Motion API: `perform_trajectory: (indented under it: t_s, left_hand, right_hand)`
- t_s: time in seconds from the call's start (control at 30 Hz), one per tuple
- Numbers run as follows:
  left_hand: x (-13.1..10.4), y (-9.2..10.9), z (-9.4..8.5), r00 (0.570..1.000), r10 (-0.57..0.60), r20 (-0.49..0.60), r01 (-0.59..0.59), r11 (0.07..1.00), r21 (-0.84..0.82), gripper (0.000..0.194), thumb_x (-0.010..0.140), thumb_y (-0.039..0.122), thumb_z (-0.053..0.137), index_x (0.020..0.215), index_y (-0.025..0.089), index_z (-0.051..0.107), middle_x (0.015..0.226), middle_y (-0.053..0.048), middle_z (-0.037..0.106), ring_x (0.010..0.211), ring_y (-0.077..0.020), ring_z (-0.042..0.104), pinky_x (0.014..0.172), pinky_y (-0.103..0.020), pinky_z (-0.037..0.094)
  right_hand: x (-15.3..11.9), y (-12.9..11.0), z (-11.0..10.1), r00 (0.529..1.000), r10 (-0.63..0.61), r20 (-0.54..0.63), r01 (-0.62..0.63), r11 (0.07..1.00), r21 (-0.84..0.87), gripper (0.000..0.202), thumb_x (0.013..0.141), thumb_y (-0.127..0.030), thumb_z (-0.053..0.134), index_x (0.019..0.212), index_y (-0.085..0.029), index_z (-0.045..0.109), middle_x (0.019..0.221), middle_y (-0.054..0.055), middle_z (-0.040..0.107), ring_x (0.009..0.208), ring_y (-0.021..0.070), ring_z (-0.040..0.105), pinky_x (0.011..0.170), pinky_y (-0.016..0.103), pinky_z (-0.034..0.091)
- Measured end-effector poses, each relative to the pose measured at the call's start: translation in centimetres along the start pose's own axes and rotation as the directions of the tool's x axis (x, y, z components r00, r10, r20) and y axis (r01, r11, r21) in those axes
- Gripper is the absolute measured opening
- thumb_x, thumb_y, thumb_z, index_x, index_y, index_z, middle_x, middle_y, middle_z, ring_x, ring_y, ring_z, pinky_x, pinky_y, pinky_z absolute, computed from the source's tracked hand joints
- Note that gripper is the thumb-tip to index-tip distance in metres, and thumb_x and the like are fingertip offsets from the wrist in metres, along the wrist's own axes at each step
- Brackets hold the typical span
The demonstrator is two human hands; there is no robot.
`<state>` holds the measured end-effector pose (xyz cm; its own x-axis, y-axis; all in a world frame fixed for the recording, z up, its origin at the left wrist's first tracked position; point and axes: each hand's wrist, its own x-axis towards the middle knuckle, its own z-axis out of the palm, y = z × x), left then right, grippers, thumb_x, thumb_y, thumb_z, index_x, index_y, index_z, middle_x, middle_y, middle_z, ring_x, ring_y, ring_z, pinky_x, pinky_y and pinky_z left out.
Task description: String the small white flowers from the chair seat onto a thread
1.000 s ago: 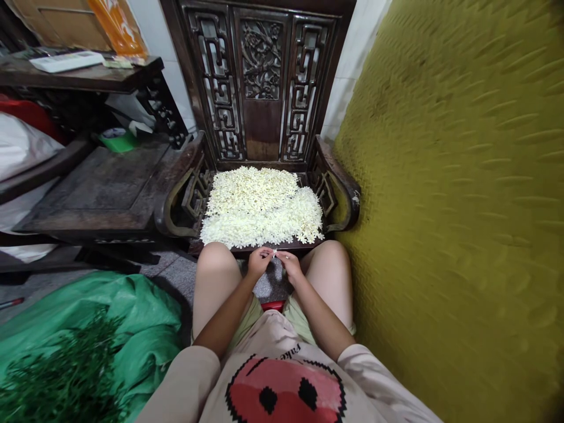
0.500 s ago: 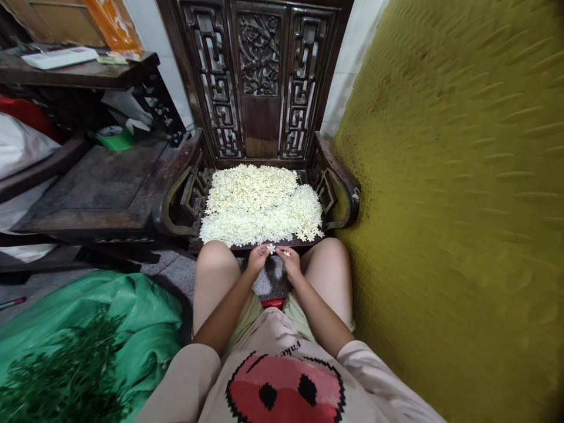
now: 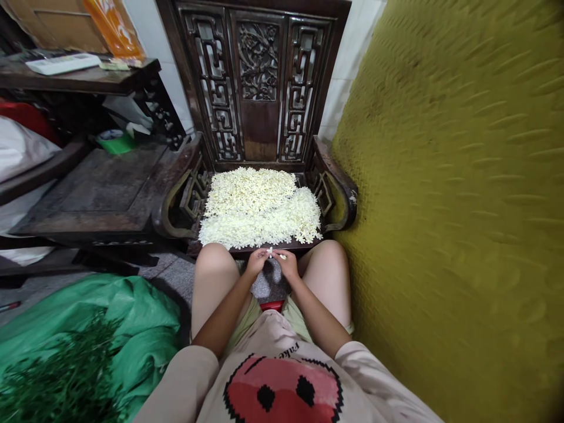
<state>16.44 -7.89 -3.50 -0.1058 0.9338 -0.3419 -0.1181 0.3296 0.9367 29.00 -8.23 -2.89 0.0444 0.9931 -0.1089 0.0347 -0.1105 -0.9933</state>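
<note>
Between my knees, just in front of the chair seat, my left hand (image 3: 257,261) is closed in a pinch on a small white flower (image 3: 270,251). Close beside it, my right hand (image 3: 288,262) has its fingertips at the same flower. Another white flower (image 3: 282,257) shows within the right hand's curled fingers. Beyond both hands, a thick layer of white and cream flowers (image 3: 251,200) covers most of the seat of a dark carved wooden chair (image 3: 261,132). The flowers' fine parts are too small to make out.
A yellow textured mat (image 3: 449,205) stands upright along the right. At lower left lies a green sack (image 3: 150,329) with leafy green sprigs (image 3: 66,376) on it. Another dark wooden seat (image 3: 88,188) on the left carries a roll of green tape (image 3: 115,142).
My hands have drawn slightly closer together around the flower, which has turned and shows less of its face. The whole view has shifted a little.
</note>
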Motion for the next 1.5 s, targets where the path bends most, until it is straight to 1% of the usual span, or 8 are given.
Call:
perform_trajectory:
  t_s: [0.23,0.4,0.6,0.9,1.07,1.27,1.4,1.5]
  left_hand:
    - [-0.2,0.1,0.1,1.000,-0.017,0.023,0.017,1.000,0.007,0.034,0.053,0.043,0.074,0.070,0.016,0.065,0.073,-0.005,0.067,0.072,-0.0170,0.059,0.064,-0.027,0.044]
    - [-0.4,0.2,-0.1,0.999,0.036,-0.040,-0.034,0.998,0.046,0.027,0.055,0.040,0.072,0.065,0.016,0.067,0.065,-0.004,0.066,0.062,-0.0153,0.057,0.064,-0.028,0.044]
    - [-0.4,0.6,0.1,0.997,0.020,-0.078,-0.017,0.999,0.043,0.017,0.058,0.032,0.070,0.061,0.016,0.067,0.068,-0.005,0.068,0.069,-0.0173,0.060,0.071,-0.030,0.045]
    - [-0.5,0.9,0.3,0.996,-0.041,-0.080,0.041,0.999,0.000,0.029,0.056,0.042,0.070,0.062,0.015,0.067,0.062,-0.003,0.064,0.059,-0.0122,0.051,0.060,-0.025,0.038]
    - [-0.2,0.5,0.1,0.994,-0.111,-0.021,0.110,0.994,-0.014,0.037,0.057,0.050,0.068,0.063,0.014,0.064,0.063,-0.002,0.061,0.055,-0.0087,0.046,0.055,-0.023,0.033]
    - [-0.2,0.7,-0.3,0.989,-0.146,-0.016,0.146,0.989,-0.039,0.039,0.062,0.048,0.066,0.082,0.015,0.066,0.077,-0.004,0.066,0.057,-0.0083,0.050,0.056,-0.022,0.033]
    - [-0.4,0.9,-0.3,0.990,-0.133,0.043,0.133,0.991,0.002,0.035,0.060,0.043,0.068,0.081,0.017,0.068,0.079,-0.004,0.067,0.061,-0.0106,0.053,0.059,-0.024,0.036]
    - [-0.4,0.9,-0.3,0.995,-0.093,0.039,0.094,0.996,-0.007,0.030,0.057,0.042,0.070,0.074,0.017,0.067,0.077,-0.005,0.067,0.065,-0.0131,0.055,0.061,-0.025,0.038]
  right_hand:
    - [0.0,0.0,-0.3,1.000,0.017,-0.025,-0.019,0.997,-0.075,0.022,0.065,-0.038,0.066,0.069,-0.018,0.071,0.075,0.006,0.071,0.074,0.0206,0.062,0.076,0.033,0.045]
    - [-0.5,-0.6,-0.2,0.999,-0.050,-0.007,0.047,0.982,-0.181,0.022,0.070,-0.035,0.060,0.071,-0.016,0.070,0.077,0.008,0.070,0.074,0.0205,0.062,0.075,0.032,0.046]
    - [-0.6,-0.7,-0.1,0.995,-0.095,0.026,0.099,0.958,-0.270,0.022,0.074,-0.035,0.057,0.075,-0.017,0.070,0.079,0.007,0.070,0.077,0.0204,0.062,0.077,0.032,0.045]
    - [-0.7,-0.6,0.0,0.995,-0.097,0.032,0.101,0.974,-0.203,0.021,0.072,-0.035,0.062,0.077,-0.017,0.071,0.083,0.007,0.070,0.078,0.0205,0.062,0.079,0.033,0.044]
    - [-0.3,-0.3,0.1,1.000,0.017,0.026,-0.017,1.000,-0.006,0.023,0.068,-0.038,0.064,0.073,-0.017,0.071,0.079,0.006,0.070,0.076,0.0186,0.061,0.077,0.031,0.043]
    - [0.1,0.1,0.0,0.954,0.288,0.077,-0.298,0.927,0.229,0.034,0.055,-0.042,0.072,0.075,-0.015,0.070,0.060,0.000,0.061,0.058,0.0117,0.048,0.055,0.024,0.034]
    - [0.1,-0.3,-0.2,0.925,0.342,0.166,-0.377,0.879,0.291,0.037,0.052,-0.043,0.074,0.075,-0.014,0.069,0.047,-0.005,0.048,0.045,0.0057,0.032,0.047,0.022,0.022]
    - [0.0,-0.7,-0.2,0.915,0.344,0.210,-0.395,0.869,0.300,0.037,0.052,-0.043,0.075,0.073,-0.013,0.068,0.044,-0.007,0.042,0.044,0.0044,0.028,0.046,0.022,0.019]
